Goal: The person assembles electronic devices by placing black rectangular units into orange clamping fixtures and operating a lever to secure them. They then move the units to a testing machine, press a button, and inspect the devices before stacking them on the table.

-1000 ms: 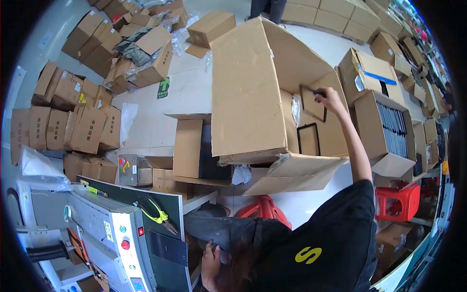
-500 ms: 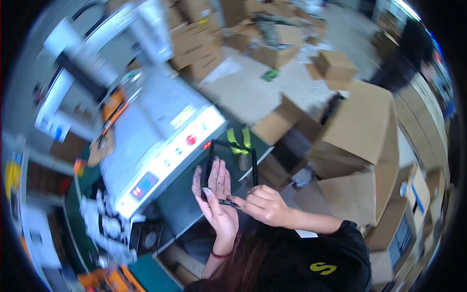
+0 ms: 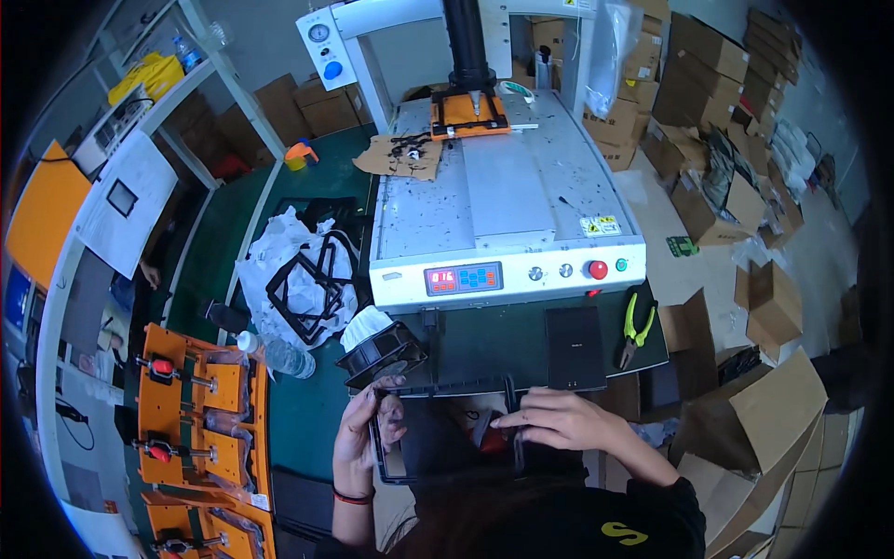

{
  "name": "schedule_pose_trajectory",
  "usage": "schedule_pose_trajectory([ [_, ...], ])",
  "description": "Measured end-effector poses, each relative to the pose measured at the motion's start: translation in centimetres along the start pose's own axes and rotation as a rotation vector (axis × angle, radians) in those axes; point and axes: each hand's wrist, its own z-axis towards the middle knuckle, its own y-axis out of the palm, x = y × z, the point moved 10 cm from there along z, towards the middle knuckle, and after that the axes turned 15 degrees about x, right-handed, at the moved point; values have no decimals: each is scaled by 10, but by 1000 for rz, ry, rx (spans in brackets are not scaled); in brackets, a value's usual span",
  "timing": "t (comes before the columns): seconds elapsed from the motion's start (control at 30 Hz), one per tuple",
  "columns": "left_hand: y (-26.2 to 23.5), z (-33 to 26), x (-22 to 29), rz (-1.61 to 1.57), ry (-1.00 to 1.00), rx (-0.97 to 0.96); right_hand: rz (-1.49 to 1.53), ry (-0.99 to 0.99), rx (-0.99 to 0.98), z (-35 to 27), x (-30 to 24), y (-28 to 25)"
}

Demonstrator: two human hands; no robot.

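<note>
A black rectangular frame [image 3: 447, 387] hangs over my lap, just off the table's front edge. My left hand [image 3: 358, 430] is closed around its left side, the thumb and fingers on the bar. My right hand [image 3: 563, 421] is at the right side with its fingers drawn together and their tips crossing the bar. Whatever those fingers pinch is too small to make out. Close to the fingertips, a small grey and red shape shows through the frame's opening; I cannot tell whether I hold it.
A white press machine [image 3: 507, 275] with an orange fixture [image 3: 468, 114] stands ahead. Green-handled pliers [image 3: 637, 328] and a flat black panel [image 3: 575, 347] lie before it. At left are black frames [image 3: 307, 289] on white plastic, a bottle [image 3: 287, 357] and orange clamp fixtures [image 3: 200, 410]. Cartons [image 3: 754, 419] crowd the right.
The view has turned from the cartons toward the machine and table. My right hand has shifted from the frame's lower edge to its right side. My left hand keeps hold of the frame.
</note>
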Motion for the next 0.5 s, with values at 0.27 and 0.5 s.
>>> schedule_pose_trajectory([
  [0.27, 18, 46, -53, -90, -334, -75, 292, 432, 285, -37, 26, -25],
  [0.5, -25, 113, -128, 826, 222, 159, -16, 534, 1056, -146, 24, -124],
])
